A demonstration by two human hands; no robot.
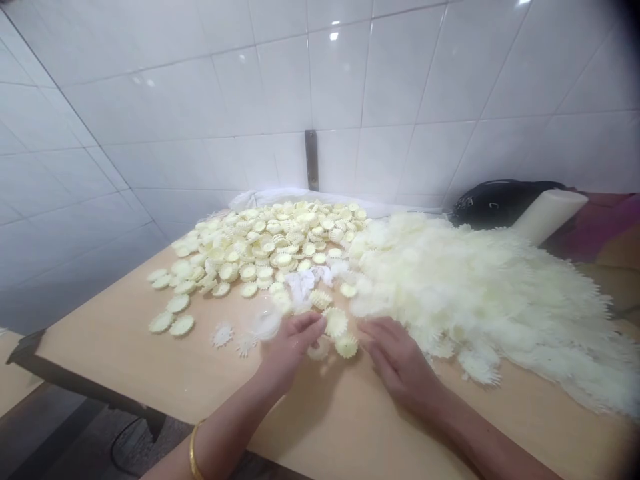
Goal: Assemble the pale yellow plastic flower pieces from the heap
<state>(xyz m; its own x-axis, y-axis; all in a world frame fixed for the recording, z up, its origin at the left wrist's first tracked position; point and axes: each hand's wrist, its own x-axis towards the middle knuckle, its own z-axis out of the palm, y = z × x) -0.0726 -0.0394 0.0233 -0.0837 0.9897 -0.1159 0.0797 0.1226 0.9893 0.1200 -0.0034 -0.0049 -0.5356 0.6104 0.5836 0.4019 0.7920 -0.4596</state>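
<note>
My left hand (295, 337) pinches the edge of a pale yellow, scalloped, flower-shaped piece (336, 322) between thumb and fingers. A smaller cupped piece (347, 345) sits just below it, between my hands. My right hand (397, 357) is beside these pieces on the right, its fingers stretched out and nothing visible in them. Whether its fingertips touch a piece is hard to see. Near my left fingers are a clear round dish (265, 323) and a thin white toothed disc (223, 335). A crumpled white cloth or tissue (301, 283) rests beyond.
A heap of small cupped pieces (270, 240) covers the back of the wooden table (210, 380). To the right spreads a large pile of thin, ruffled, pale sheets (475, 287). Behind that are a white roll (550, 217) and a black bag (500, 200), against a tiled wall (335, 80).
</note>
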